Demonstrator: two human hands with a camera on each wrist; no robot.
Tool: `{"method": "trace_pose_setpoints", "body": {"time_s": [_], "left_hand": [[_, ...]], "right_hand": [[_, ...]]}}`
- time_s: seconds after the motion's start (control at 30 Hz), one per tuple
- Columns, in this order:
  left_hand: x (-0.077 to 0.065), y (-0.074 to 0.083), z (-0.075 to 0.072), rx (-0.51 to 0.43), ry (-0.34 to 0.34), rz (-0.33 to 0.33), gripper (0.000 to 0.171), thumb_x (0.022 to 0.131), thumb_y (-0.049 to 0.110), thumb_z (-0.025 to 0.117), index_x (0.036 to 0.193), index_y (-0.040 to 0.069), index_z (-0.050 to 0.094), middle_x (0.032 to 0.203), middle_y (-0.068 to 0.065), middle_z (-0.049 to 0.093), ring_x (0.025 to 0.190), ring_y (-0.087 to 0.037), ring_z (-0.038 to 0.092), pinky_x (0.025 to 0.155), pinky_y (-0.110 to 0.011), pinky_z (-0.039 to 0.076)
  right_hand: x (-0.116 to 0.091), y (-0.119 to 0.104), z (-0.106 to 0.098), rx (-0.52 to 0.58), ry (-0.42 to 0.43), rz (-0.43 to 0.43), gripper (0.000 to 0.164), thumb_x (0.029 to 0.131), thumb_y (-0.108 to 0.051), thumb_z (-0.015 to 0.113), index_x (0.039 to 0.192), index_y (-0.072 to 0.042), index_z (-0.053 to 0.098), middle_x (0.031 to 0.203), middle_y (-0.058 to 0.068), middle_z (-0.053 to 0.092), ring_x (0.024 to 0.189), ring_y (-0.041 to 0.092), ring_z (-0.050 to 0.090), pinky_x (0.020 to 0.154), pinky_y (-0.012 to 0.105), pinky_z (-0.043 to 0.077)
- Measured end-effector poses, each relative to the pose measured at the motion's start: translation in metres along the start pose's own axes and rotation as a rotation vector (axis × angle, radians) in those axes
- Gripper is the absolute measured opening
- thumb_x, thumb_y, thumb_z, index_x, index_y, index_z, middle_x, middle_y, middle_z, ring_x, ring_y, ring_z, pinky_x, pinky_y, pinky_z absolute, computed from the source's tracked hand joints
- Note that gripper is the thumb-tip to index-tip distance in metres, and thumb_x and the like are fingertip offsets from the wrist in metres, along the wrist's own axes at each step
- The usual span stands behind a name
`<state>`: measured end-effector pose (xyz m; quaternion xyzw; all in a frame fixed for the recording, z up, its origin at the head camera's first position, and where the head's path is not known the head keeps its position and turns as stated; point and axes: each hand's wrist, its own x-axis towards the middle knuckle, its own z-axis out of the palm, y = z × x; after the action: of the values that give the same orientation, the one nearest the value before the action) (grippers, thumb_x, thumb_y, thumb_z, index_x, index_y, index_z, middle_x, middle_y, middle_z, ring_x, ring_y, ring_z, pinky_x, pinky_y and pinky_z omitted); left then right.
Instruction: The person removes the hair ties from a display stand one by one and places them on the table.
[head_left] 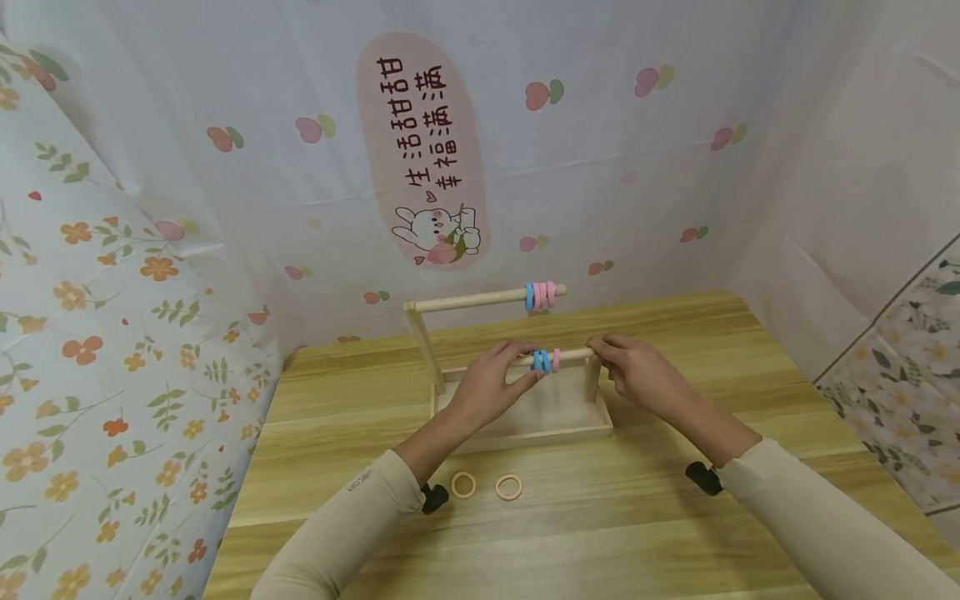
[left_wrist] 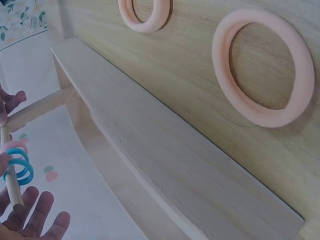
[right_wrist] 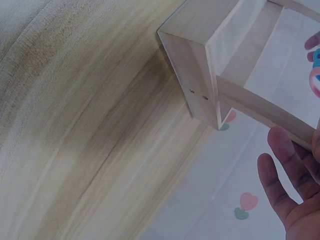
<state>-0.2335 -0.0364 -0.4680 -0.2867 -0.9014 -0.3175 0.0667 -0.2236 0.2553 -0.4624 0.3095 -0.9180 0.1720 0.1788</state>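
Observation:
A wooden rack has a shallow tray base (head_left: 536, 439) and two rods held up by posts. Blue rings (head_left: 541, 361) and a pink ring (head_left: 556, 359) hang on the lower rod (head_left: 576, 356). My left hand (head_left: 491, 383) is at that rod's free left end, thumb and index finger pinching the blue rings; its other fingers are spread in the left wrist view. With my right hand (head_left: 637, 371) I grip the top of the short right post (right_wrist: 270, 110), where the rod joins it. On the upper rod (head_left: 472, 300) sit a blue ring (head_left: 529, 297) and several pink rings (head_left: 545, 295).
Two plain light rings (head_left: 463, 485) lie on the wood-grain table (head_left: 600, 533) in front of the rack. The tall left post (head_left: 425, 346) carries the upper rod. A printed cloth (head_left: 570, 183) hangs behind the table, and a floral cloth (head_left: 112, 333) at the left.

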Motion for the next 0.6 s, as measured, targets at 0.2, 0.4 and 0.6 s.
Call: {"method": "trace_pose_setpoints", "body": {"time_s": [0.2, 0.4, 0.6], "left_hand": [[0.0002, -0.0005, -0.0002, -0.024, 0.0, -0.003, 0.045, 0.107, 0.037, 0.076, 0.146, 0.014, 0.068, 0.144, -0.004, 0.073, 0.132, -0.026, 0.072, 0.108, -0.046, 0.061], [0.0012, 0.0002, -0.0005, -0.024, 0.006, -0.004, 0.041, 0.107, 0.035, 0.077, 0.142, 0.016, 0.069, 0.139, -0.004, 0.076, 0.129, -0.023, 0.074, 0.107, -0.045, 0.062], [0.0012, -0.0009, -0.0013, -0.024, 0.015, 0.009, 0.04, 0.106, 0.031, 0.079, 0.141, 0.016, 0.068, 0.137, -0.003, 0.076, 0.128, -0.022, 0.074, 0.107, -0.044, 0.061]], "right_hand": [[-0.0002, 0.0005, 0.0017, -0.009, 0.017, -0.014, 0.035, 0.093, 0.014, 0.075, 0.128, 0.007, 0.077, 0.106, 0.016, 0.076, 0.079, 0.025, 0.073, 0.068, 0.039, 0.063], [-0.0006, -0.001, 0.0004, -0.008, 0.01, -0.002, 0.037, 0.094, 0.014, 0.075, 0.129, 0.006, 0.077, 0.108, 0.016, 0.076, 0.08, 0.024, 0.072, 0.069, 0.039, 0.063], [-0.0004, 0.0003, 0.0019, -0.016, 0.019, -0.015, 0.036, 0.094, 0.014, 0.075, 0.129, 0.009, 0.076, 0.108, 0.018, 0.076, 0.081, 0.027, 0.073, 0.069, 0.04, 0.064]]}}
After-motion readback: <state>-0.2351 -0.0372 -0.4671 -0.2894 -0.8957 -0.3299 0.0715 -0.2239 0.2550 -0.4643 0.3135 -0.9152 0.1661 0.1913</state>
